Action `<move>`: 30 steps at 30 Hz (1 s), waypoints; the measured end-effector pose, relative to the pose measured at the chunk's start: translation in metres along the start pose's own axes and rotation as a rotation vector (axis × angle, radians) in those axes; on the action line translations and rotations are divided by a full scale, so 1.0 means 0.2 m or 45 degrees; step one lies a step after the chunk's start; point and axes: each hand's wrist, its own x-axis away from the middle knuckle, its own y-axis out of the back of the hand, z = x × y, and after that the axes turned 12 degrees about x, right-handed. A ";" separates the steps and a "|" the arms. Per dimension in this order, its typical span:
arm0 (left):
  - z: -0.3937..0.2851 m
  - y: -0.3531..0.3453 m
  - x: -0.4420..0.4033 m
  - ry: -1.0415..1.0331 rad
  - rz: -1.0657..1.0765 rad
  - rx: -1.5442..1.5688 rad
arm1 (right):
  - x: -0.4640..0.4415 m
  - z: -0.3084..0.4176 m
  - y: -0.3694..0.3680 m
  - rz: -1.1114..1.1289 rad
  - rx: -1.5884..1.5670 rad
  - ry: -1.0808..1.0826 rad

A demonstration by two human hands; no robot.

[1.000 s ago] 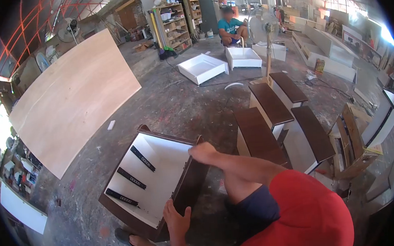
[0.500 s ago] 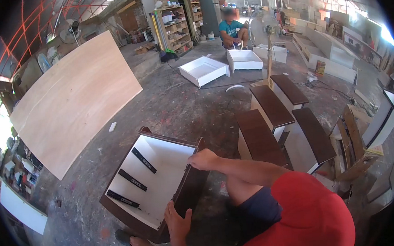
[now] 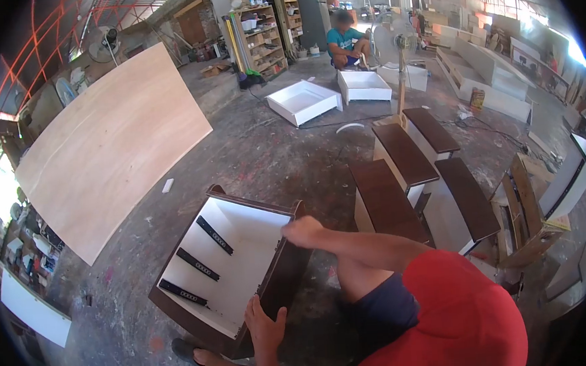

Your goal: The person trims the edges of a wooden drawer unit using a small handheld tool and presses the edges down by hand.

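Observation:
A dark brown cabinet (image 3: 286,284) with a white interior lies on the floor in front of me, its open side facing up. Several black drawer slides (image 3: 197,264) are fixed to its left inner wall. My left hand (image 3: 265,324) rests on the near part of the cabinet's right edge, fingers stretched and thumb apart. Farther along that same edge, my right hand (image 3: 303,233) is closed in a fist near the far right corner. Whatever it may hold is hidden by the fingers.
Several drawers with brown fronts (image 3: 388,204) stand to the right. White drawers (image 3: 305,102) lie ahead, near a seated person (image 3: 348,42) in a teal shirt. A big plywood sheet (image 3: 113,150) leans at the left. A fan (image 3: 398,42) stands beyond the brown-fronted drawers.
My right hand has lifted slightly up and right from the cabinet's edge. The left hand has stayed in place. The seated person's hands have shifted.

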 end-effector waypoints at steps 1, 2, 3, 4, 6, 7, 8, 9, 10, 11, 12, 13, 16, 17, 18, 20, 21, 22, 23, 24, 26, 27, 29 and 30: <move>-0.01 0.00 0.00 0.021 0.007 -0.001 | 0.03 0.02 -0.01 -0.075 -0.069 0.089; -0.01 0.00 -0.01 0.016 -0.005 0.004 | 0.05 0.02 -0.02 -0.145 -0.140 0.176; -0.02 -0.01 -0.01 0.015 -0.009 0.011 | 0.03 -0.01 -0.02 -0.141 -0.123 0.136; -0.03 -0.01 0.01 0.015 -0.003 0.010 | 0.00 -0.04 -0.02 -0.029 -0.039 0.044; 0.00 -0.02 0.02 -0.010 0.000 0.009 | -0.07 -0.11 0.00 0.174 0.127 -0.138; 0.01 -0.02 0.01 -0.031 -0.011 0.010 | -0.05 -0.07 0.01 0.134 0.137 -0.098; 0.01 -0.01 0.00 -0.022 -0.006 0.007 | -0.01 -0.03 0.00 0.034 0.019 0.003; 0.00 0.00 0.00 -0.008 -0.002 0.011 | 0.04 0.02 -0.01 -0.060 -0.096 0.110; 0.00 0.00 0.00 0.009 0.003 0.016 | 0.07 0.04 0.00 -0.149 -0.211 0.217; -0.01 -0.01 0.00 0.008 -0.007 0.021 | 0.07 0.03 0.01 -0.174 -0.215 0.208; -0.01 -0.01 0.00 0.011 -0.010 0.024 | 0.04 0.00 0.03 -0.089 -0.107 0.129; -0.02 -0.01 0.01 0.012 -0.006 0.020 | 0.00 -0.06 0.05 -0.005 -0.006 0.044; 0.02 -0.02 0.02 -0.046 -0.011 -0.017 | -0.03 -0.04 0.02 0.089 0.076 -0.040; 0.03 -0.01 0.00 -0.036 -0.007 -0.006 | 0.01 0.03 0.07 0.112 0.045 0.011; 0.03 -0.01 0.00 -0.023 -0.001 0.010 | 0.05 0.08 0.07 0.142 0.018 0.064; 0.01 -0.02 0.00 -0.009 0.003 0.019 | 0.06 0.05 -0.02 -0.108 -0.059 0.253; -0.01 -0.01 0.00 -0.009 -0.001 0.008 | 0.03 0.02 -0.04 -0.093 -0.022 0.189; -0.02 -0.01 0.01 -0.007 -0.003 -0.007 | 0.01 0.00 -0.04 -0.079 0.010 0.124; -0.02 -0.01 0.02 -0.009 0.000 -0.007 | 0.00 0.00 -0.03 -0.071 0.040 0.059; -0.01 -0.02 0.02 -0.017 -0.002 -0.007 | 0.01 0.02 -0.03 0.023 0.000 0.042; 0.00 -0.01 0.01 -0.021 -0.008 -0.005 | 0.05 0.09 0.09 0.205 -0.068 0.013; 0.01 -0.01 0.01 -0.012 -0.005 0.000 | 0.08 0.16 0.15 0.239 -0.043 0.083; 0.00 -0.01 0.00 -0.016 -0.006 0.000 | 0.09 0.15 0.06 0.046 -0.141 0.237; -0.01 -0.02 0.00 -0.028 -0.010 -0.006 | 0.10 0.14 0.01 -0.046 -0.195 0.311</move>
